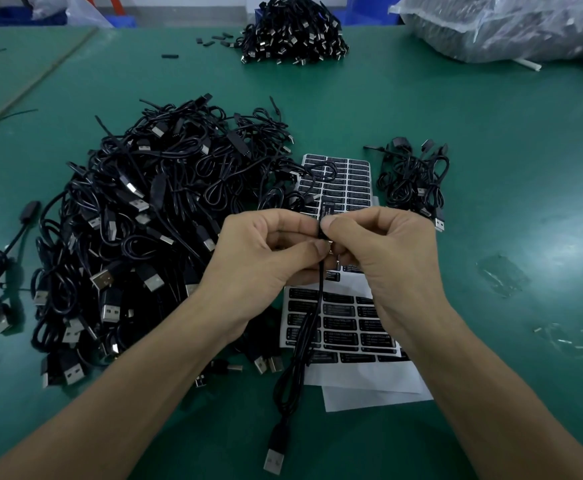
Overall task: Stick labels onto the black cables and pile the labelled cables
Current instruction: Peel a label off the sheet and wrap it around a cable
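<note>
Step in hand: label going onto one cable (pixel 320 292), centre of frame.

Left hand (pixel 266 261) and right hand (pixel 383 251) meet thumb to thumb with fingers curled in tight. Both pinch the same short section of the cable between thumb and forefinger. A black label (pixel 328 210) sticks up just above the pinch. The fingertips hide whether it is fully pressed down. The rest of the cable hangs toward the bottom of the frame, with its USB plug (pixel 273 460) over the green table (pixel 508 174).

Layout:
- The big pile (pixel 137 230) sits left of centre, presumably unlabelled stock.
- The small pile (pixel 416 181) sits right of centre and is likely the finished stack.
- The upper label sheet (pixel 350 178) lies behind the hands.
- The lower label sheet (pixel 345 327) lies under the wrists, with the cable draped across it.

Doing it well, my read:
- Left hand keeps the section steady and untwisted, and right hand does the pressing.
- Square the label's long edge to the cable before committing. A skewed start will not wrap clean.
- Press from the middle outward with the thumb pad, then run along the free edge so no corner lifts.
- Keep fingertips off the adhesive side.
- The hanging length crosses the lower sheet, so lift clear when moving off or it may drag the sheet or snag a peeled edge.
- A loop from the big pile lies on the upper sheet, and it's worth nudging off before the next peel.
- Drop the finished cable on the small pile at right, plug end aligned with the others, well away from the big pile so stock doesn't mix.
</note>
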